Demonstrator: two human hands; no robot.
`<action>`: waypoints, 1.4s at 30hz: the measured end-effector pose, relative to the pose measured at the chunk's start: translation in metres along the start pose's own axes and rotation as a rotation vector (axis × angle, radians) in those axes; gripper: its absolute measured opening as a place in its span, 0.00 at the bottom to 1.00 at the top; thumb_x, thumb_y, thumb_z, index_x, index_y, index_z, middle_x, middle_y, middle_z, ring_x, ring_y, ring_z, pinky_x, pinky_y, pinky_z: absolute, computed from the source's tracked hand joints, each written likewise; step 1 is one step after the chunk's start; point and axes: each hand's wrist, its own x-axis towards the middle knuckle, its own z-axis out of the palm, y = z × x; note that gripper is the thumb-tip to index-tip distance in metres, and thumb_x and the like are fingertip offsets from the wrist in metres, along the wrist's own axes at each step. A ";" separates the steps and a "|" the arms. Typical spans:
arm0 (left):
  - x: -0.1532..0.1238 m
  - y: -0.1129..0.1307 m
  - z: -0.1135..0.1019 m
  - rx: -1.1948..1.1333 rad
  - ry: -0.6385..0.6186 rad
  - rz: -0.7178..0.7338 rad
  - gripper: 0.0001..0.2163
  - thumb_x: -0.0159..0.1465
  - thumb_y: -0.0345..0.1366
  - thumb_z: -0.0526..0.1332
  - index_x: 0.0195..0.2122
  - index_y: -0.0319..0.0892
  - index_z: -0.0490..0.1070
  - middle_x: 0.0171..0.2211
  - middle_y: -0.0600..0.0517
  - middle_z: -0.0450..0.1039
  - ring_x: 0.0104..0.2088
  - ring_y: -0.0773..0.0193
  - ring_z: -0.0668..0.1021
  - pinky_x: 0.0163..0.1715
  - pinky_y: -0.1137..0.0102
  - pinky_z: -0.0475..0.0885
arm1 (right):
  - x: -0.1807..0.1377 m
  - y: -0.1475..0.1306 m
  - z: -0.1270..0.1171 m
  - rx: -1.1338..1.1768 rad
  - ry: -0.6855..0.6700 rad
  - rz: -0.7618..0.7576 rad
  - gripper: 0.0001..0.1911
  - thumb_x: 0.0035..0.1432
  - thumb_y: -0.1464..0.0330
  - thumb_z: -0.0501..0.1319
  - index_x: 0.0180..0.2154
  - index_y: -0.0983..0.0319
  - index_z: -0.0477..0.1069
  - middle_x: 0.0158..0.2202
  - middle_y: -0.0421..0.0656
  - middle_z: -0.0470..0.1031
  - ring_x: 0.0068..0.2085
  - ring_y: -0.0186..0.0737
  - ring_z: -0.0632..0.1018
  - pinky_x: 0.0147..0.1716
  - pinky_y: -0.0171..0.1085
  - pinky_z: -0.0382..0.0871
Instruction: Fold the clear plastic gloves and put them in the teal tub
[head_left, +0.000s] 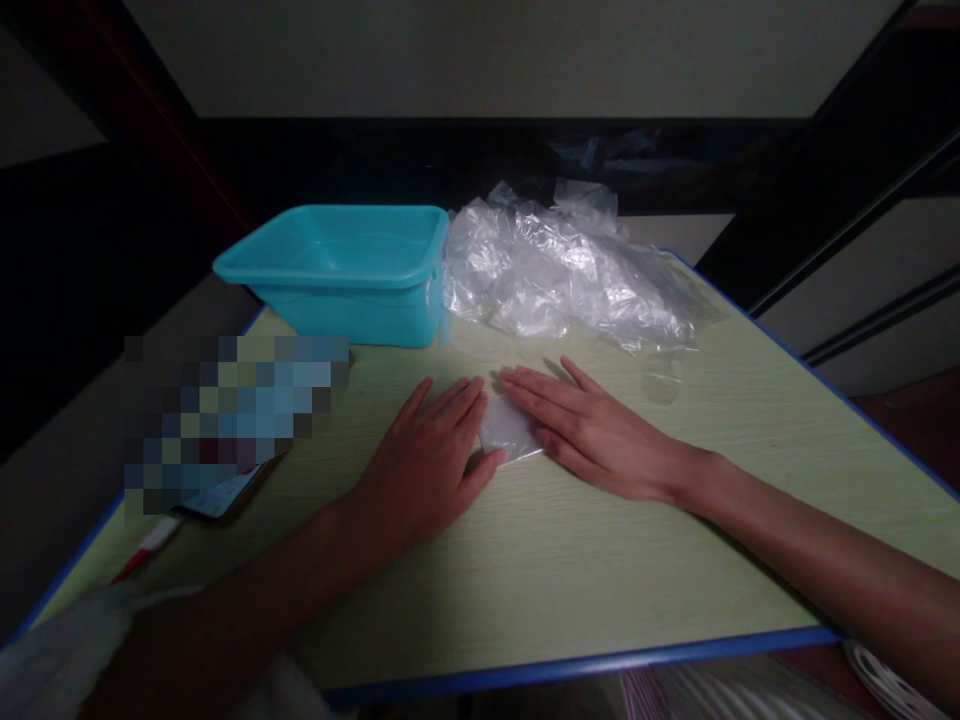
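A small, flat packet of clear plastic lies on the table between my hands. My left hand rests palm down at its left edge, fingers stretched out and thumb at the near corner. My right hand lies flat over the packet's right part, its fingers extended and covering some of it. Both hands appear to press on the packet or the tabletop rather than grip anything. What the packet contains, if anything, cannot be made out.
Behind the hands, a turquoise plastic basin stands next to a heap of crumpled clear plastic bags. On the left lie a phone, its screen blurred out, and a red-and-white pen. The wooden table has a blue edge.
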 end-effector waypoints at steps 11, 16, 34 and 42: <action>-0.003 0.001 0.003 0.074 -0.052 -0.037 0.25 0.66 0.40 0.49 0.58 0.26 0.56 0.60 0.33 0.56 0.60 0.47 0.60 0.56 0.48 0.56 | -0.006 -0.014 0.004 0.008 -0.114 -0.025 0.30 0.64 0.65 0.47 0.63 0.71 0.43 0.65 0.56 0.46 0.65 0.48 0.48 0.60 0.59 0.39; -0.004 0.002 0.003 0.101 -0.106 -0.055 0.26 0.66 0.40 0.50 0.60 0.26 0.54 0.62 0.34 0.52 0.62 0.47 0.58 0.56 0.48 0.56 | -0.008 -0.013 0.003 -0.003 -0.139 0.021 0.31 0.65 0.59 0.45 0.63 0.71 0.43 0.65 0.55 0.43 0.65 0.50 0.46 0.60 0.59 0.41; -0.001 -0.002 0.002 -0.066 0.123 0.152 0.19 0.63 0.33 0.53 0.54 0.29 0.62 0.56 0.36 0.64 0.56 0.51 0.67 0.55 0.56 0.62 | -0.006 -0.006 -0.006 -0.180 0.067 -0.206 0.24 0.64 0.62 0.52 0.55 0.72 0.62 0.55 0.54 0.67 0.56 0.46 0.68 0.56 0.50 0.58; -0.001 0.000 0.002 -0.115 0.121 0.184 0.15 0.62 0.32 0.55 0.48 0.29 0.67 0.49 0.37 0.71 0.49 0.53 0.74 0.50 0.62 0.70 | -0.007 -0.007 -0.013 -0.330 0.218 -0.411 0.17 0.66 0.76 0.45 0.40 0.68 0.73 0.42 0.46 0.78 0.42 0.38 0.77 0.46 0.40 0.70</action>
